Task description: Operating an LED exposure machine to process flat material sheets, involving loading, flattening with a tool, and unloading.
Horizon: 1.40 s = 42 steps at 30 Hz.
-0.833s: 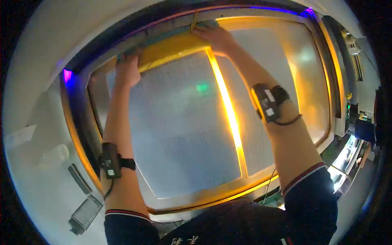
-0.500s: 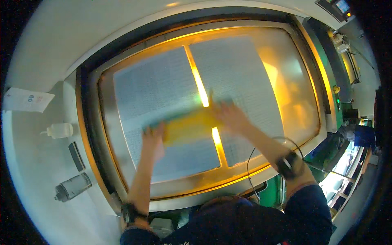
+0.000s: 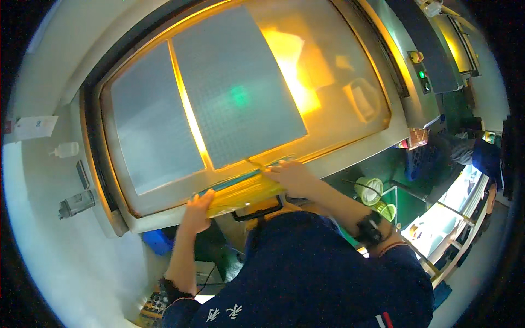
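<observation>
A wide, crinkled yellow sheet or pad (image 3: 243,197) with a blue-green strip along its far edge spans my two hands at the near rim of a framed bed. The fingers of my left hand (image 3: 198,210) are closed on its left end. My right hand (image 3: 292,177) grips the other end, its fingertips over the blue-green strip. Beyond lie two grey, finely patterned panels, the left one (image 3: 156,123) and the right one (image 3: 235,82), with a bright yellow-lit gap (image 3: 188,109) between them. Both undersides of my grip are hidden.
A black handle (image 3: 260,211) juts out at the front, close to my body. On the left ledge stand a white squeeze bottle (image 3: 68,150) and a clear cylindrical container (image 3: 77,204). A control box (image 3: 421,74) with a green light is at right, above a pale bucket (image 3: 369,189).
Both hands have drawn the yellow piece back from over the panels to the bed's near rim. The view has shifted, so the bed sits higher and more tilted.
</observation>
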Motion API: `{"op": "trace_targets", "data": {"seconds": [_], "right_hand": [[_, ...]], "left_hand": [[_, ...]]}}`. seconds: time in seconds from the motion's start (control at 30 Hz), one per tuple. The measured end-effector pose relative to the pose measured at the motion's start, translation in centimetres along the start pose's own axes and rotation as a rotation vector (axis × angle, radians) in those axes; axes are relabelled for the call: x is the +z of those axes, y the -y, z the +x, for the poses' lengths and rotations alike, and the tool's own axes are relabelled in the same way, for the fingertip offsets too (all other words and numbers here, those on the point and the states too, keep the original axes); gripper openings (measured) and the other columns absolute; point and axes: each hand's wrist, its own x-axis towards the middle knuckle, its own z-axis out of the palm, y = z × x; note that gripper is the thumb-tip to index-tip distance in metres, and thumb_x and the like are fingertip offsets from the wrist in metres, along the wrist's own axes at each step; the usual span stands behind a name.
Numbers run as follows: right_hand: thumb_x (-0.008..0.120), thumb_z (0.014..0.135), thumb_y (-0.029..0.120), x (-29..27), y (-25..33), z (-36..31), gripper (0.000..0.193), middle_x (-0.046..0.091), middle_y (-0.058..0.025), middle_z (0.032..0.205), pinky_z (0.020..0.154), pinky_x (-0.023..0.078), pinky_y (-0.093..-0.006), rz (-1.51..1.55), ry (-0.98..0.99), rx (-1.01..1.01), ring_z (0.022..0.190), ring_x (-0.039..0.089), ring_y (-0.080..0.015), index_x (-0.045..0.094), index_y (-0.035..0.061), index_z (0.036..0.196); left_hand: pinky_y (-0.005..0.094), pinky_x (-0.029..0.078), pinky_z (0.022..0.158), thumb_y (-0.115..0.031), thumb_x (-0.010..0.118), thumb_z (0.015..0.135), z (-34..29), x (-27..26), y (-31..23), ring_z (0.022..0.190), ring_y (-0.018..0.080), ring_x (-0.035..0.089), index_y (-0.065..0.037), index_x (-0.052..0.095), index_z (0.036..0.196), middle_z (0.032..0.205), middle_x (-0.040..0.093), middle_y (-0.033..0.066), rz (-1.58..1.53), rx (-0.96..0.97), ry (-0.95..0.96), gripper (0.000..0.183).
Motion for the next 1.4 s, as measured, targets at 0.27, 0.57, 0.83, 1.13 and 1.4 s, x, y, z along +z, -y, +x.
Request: {"op": "trace_targets", "data": {"seconds": [0.27,0.57,0.83,1.13,1.4], "right_hand": [[0.064,0.076,0.002,-7.7,-17.2,-0.7,0.077,0.044,-0.0065,0.149,0.112,0.036,-0.0485,-0.435,-0.265,0.093,0.135,0.043,-0.0318,0.04,0.017,0.147],[0.05,0.09,0.012,-27.1,-34.8,27.9,0.062,0.044,0.0007,0.151,0.112,0.037,-0.0474,-0.601,-0.53,0.138,0.134,0.047,-0.0303,0.038,0.0278,0.149],[0.057,0.081,0.0,-32.7,-40.0,33.7,0.067,0.045,-0.0055,0.15,0.106,0.043,-0.0461,-0.541,-0.629,-0.064,0.134,0.047,-0.0302,0.045,0.021,0.144],[0.061,0.084,0.009,-9.0,-25.7,4.7,0.066,0.052,-0.005,0.141,0.101,0.046,-0.0432,-0.209,-0.295,-0.051,0.118,0.057,-0.033,0.043,0.0216,0.146],[0.074,0.083,0.033,-3.6,-19.0,-12.3,0.071,0.057,-0.0137,0.136,0.095,0.049,-0.0455,0.416,-0.101,-0.274,0.12,0.056,-0.0332,0.045,0.0138,0.144]], "left_hand": [[0.0665,0.026,0.111,-0.004,0.063,0.079,17.2,-5.4,-11.3,0.138,0.0477,0.033,-0.02,0.03,0.153,0.16,0.029,0.0005,0.206,0.029,-0.412,0.082],[0.0656,0.031,0.109,-0.001,0.063,0.079,43.4,-30.8,-1.9,0.14,0.0418,0.034,-0.025,0.032,0.152,0.157,0.034,-0.0028,0.3,-0.051,-0.663,0.083],[0.0633,0.035,0.107,-0.003,0.066,0.077,50.8,-37.3,1.0,0.14,0.0418,0.035,-0.025,0.036,0.15,0.15,0.044,0.0094,0.259,0.008,-0.736,0.082],[0.0639,0.027,0.111,-0.015,0.071,0.075,23.0,-10.7,-9.4,0.137,0.0485,0.035,-0.019,0.03,0.152,0.15,0.041,0.0196,0.109,0.002,-0.176,0.088],[0.0491,0.031,0.115,-0.004,0.063,0.069,8.4,-2.5,-14.8,0.135,0.035,0.045,-0.016,0.035,0.151,0.149,0.046,0.0105,0.016,0.087,0.022,0.087]]}}
